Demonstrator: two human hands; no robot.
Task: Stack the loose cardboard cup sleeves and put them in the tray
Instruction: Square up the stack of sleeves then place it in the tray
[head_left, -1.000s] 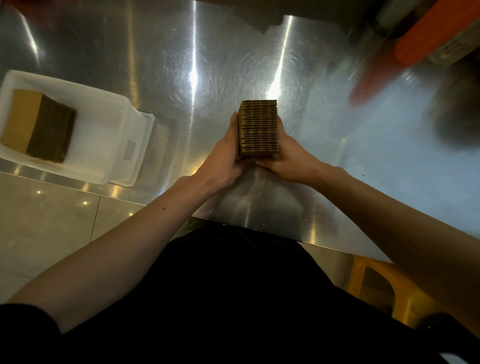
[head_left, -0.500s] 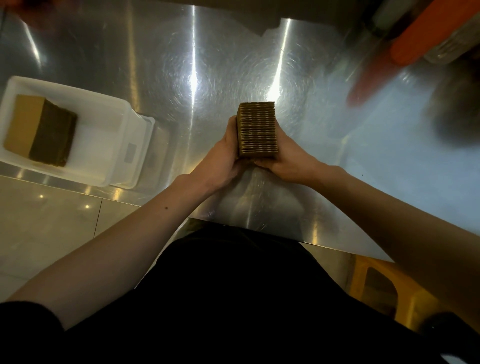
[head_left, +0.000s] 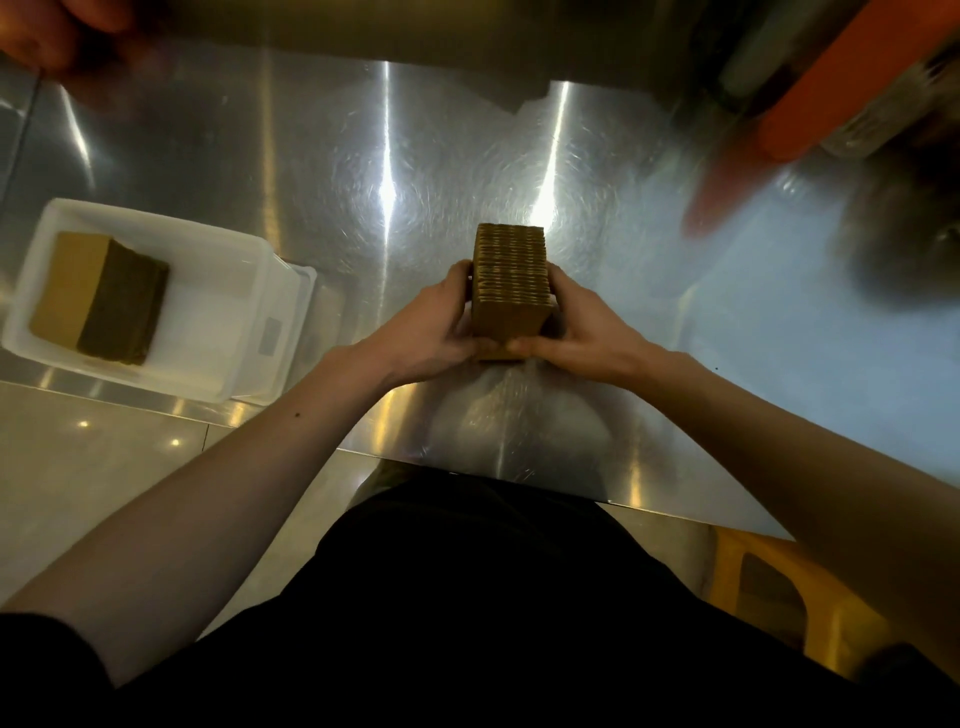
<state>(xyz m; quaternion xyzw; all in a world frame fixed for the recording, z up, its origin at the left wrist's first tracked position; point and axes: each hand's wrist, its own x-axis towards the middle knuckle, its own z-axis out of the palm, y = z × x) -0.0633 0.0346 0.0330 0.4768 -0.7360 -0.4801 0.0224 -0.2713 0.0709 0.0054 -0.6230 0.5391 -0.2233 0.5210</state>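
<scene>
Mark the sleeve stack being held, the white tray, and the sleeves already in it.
held stack of cup sleeves (head_left: 510, 267): head view, ribbed top edges.
white tray (head_left: 208, 322): head view, bare floor beside the sleeves.
stack of sleeves in the tray (head_left: 67, 286): head view, lit tan face.

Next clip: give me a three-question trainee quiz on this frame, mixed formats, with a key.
1. True or false: the white tray already contains a stack of sleeves.
2. The held sleeve stack is gripped by: A) one hand, B) both hands, C) no hand.
3. Fill in: the white tray sits to the person's ____ of the held sleeve stack.

Key: 1 true. 2 B: the left hand and right hand each grip a side. 3 left.
</scene>
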